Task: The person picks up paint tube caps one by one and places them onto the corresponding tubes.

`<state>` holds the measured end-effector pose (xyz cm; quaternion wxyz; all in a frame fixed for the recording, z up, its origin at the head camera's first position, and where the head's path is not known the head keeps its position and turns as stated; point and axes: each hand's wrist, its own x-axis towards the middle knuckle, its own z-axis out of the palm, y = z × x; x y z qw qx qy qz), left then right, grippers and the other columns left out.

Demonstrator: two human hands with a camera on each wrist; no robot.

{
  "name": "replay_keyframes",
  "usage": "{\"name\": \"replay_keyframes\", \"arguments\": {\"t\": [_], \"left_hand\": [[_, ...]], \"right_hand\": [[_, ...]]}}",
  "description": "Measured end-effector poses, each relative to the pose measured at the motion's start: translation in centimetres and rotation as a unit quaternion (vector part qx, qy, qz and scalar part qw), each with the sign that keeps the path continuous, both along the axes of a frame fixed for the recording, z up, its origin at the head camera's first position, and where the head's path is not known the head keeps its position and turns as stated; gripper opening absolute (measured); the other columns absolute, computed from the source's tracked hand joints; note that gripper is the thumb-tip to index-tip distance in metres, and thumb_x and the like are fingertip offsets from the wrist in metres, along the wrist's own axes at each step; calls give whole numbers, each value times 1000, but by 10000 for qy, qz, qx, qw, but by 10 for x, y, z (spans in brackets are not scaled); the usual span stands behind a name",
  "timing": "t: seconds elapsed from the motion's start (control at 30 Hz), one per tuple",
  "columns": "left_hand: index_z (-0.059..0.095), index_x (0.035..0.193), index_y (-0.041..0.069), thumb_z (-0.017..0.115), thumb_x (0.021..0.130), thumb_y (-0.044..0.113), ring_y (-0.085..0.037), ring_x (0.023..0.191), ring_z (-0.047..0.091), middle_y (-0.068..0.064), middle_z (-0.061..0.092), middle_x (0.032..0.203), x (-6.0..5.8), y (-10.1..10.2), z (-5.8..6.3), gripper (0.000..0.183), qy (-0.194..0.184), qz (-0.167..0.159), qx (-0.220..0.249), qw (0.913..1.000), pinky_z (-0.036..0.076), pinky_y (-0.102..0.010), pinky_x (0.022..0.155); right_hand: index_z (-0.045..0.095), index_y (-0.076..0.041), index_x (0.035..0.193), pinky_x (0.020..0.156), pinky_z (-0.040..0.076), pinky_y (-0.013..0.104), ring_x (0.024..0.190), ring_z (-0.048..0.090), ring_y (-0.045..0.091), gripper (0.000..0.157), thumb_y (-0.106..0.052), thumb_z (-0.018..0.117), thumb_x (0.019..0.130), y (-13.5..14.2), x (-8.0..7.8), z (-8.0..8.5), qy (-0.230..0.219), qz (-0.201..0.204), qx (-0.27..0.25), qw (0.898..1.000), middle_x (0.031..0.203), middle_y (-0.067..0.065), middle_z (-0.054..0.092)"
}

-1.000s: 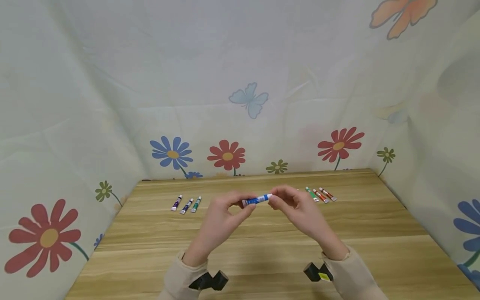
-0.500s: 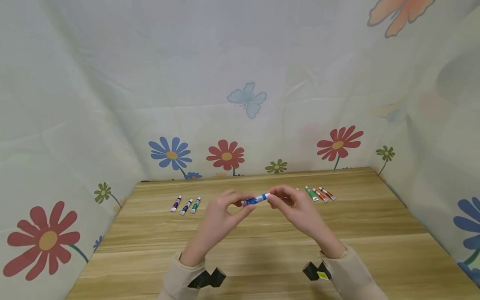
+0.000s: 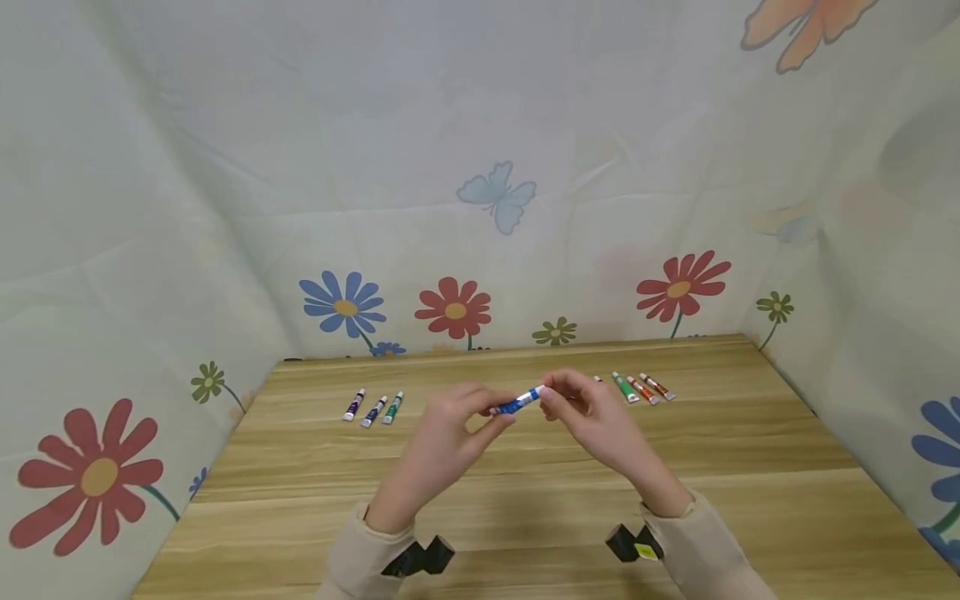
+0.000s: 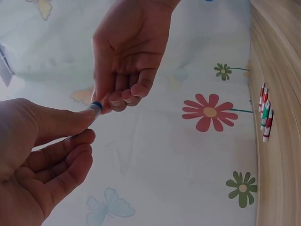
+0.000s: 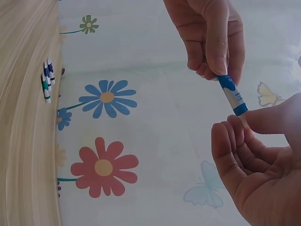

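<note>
Above the table, a small blue-and-white paint tube (image 3: pixel 519 402) is held between both hands, tilted with its cap end up to the right. My left hand (image 3: pixel 446 437) pinches the tube's bottom end between thumb and fingers. At the cap end, my right hand (image 3: pixel 603 429) pinches with thumb and index finger, hiding most of the white cap. The right wrist view shows the printed label on the tube (image 5: pixel 233 96) and its blue shoulder band. From the left wrist, only a short stretch of the tube (image 4: pixel 96 108) shows past the left thumb.
On the wooden table (image 3: pixel 517 517) lie a purple tube (image 3: pixel 354 405), a dark blue tube (image 3: pixel 373 412) and a teal tube (image 3: pixel 393 407) at left. At right are a green tube (image 3: pixel 625 387), an orange-red tube (image 3: pixel 642 390) and a brownish-red tube (image 3: pixel 657 386). A flowered cloth (image 3: pixel 375 225) surrounds the table.
The paint tube has tilted slightly more steeply, and the left fingers sit a little differently on its bottom end. The right hand keeps its pinch at the cap. Tubes on the table stay put.
</note>
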<state>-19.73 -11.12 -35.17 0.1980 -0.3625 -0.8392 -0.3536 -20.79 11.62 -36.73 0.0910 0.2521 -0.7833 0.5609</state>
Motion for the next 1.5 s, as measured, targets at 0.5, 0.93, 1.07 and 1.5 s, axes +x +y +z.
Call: {"name": "replay_keyframes", "arguments": {"t": [0.5,0.93,1.07,1.5], "left_hand": [[76,107,16,80,88,17,-4,76,62,14,70,86,-5,1,-7,19,-1015,185,446,9937,56,-30,73],[77,105,11,79,89,22,-18,74,66,4,73,85,-34,-30,-29,20,-2015,933,1102,9688,51,-29,64],[77,106,9,79,90,23,-18,76,65,1,73,87,-46,-49,-32,22,-2069,1317,1043,9638,49,-31,64],[75,104,3,76,92,24,-24,86,68,-9,74,94,-96,-105,-42,24,-2100,2236,557,9502,51,-35,72]], "right_hand": [[68,-7,113,78,55,33,87,68,23,23,-27,61,102,-3,-2,-1,-453,-133,-35,9989,95,5,69],[67,-3,119,80,56,28,93,66,31,25,-19,63,102,7,-12,-10,-248,-286,-377,9986,104,11,69],[68,-1,117,78,56,26,90,66,27,23,-18,63,101,19,-16,-10,-110,-452,-339,9983,103,13,69],[68,-3,118,63,53,24,80,63,18,24,-21,62,102,55,-24,-6,18,-1003,-77,9949,97,12,66]]}}
